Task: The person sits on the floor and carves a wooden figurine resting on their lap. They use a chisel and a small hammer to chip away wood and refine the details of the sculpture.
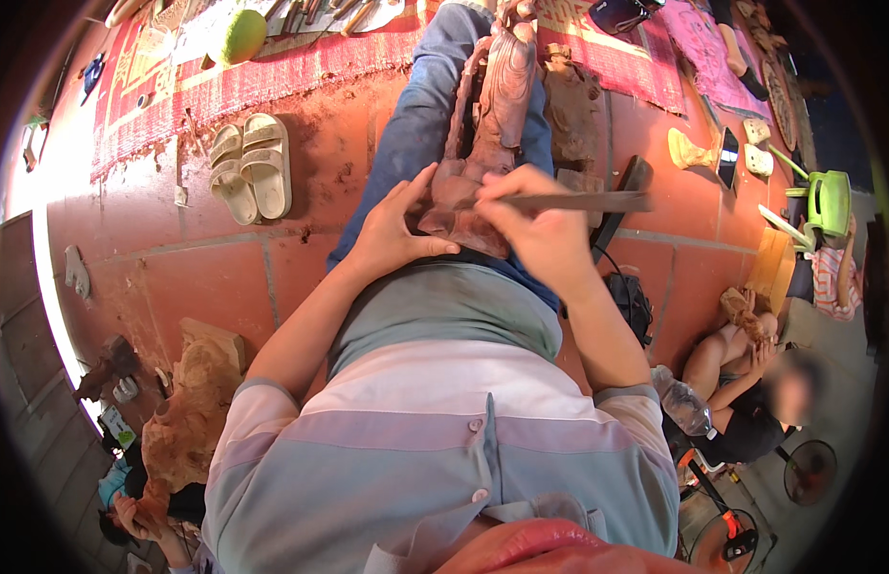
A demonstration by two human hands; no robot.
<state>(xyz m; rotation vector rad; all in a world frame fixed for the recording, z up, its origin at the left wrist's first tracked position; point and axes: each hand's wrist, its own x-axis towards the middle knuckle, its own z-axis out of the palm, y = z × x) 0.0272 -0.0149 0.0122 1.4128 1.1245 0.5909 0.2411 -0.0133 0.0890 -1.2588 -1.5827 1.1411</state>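
Note:
A reddish-brown carved wooden statue [504,100] lies along my lap between my legs, its base towards my belly. My left hand [396,232] rests against the left side of the base, thumb and fingers spread to steady it. Over the base's right side, my right hand [540,222] is closed around a long, flat, brownish hand tool [597,202]. The tool sticks out to the right and is blurred, so its exact kind is unclear. My right fingers hide its working end, close to the wood.
Beige sandals [263,167] lie on the tiled floor at left. A red patterned mat [339,65] carries a green round fruit [243,36] and several tools. Another carving [570,105] lies by my right leg. A person [741,383] sits at right near a green chair [829,203].

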